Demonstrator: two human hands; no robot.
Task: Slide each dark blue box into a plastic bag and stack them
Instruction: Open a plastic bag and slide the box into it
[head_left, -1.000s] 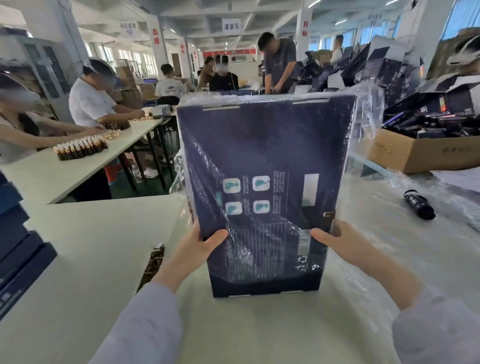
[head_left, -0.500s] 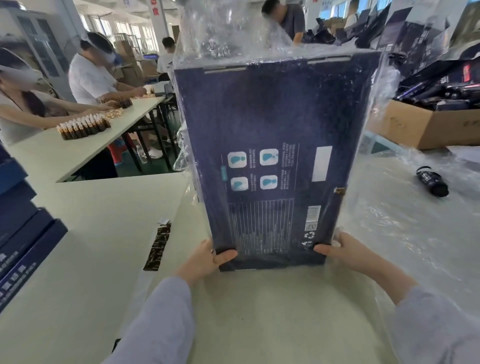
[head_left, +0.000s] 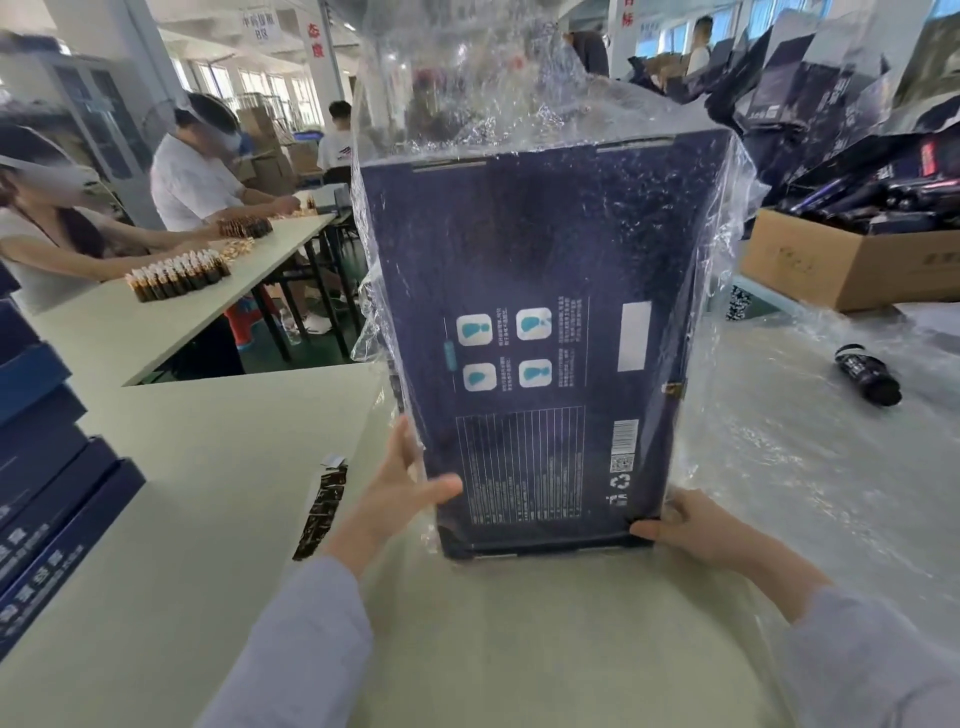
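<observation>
A large dark blue box stands on end in front of me, its printed back facing me, inside a clear plastic bag whose loose top rises above it. My left hand grips the box's lower left edge through the plastic, thumb across the front. My right hand holds the lower right corner, thumb on the front. A stack of dark blue boxes sits at the left edge of the table.
Clear plastic bags lie spread on the table to the right with a black bottle on them. A cardboard carton stands at the back right. A dark strip lies left of my arm. People work at another table.
The box has been lifted and come closer, the bag's loose top now billows high above it. My left hand has shifted up the box's left edge.
</observation>
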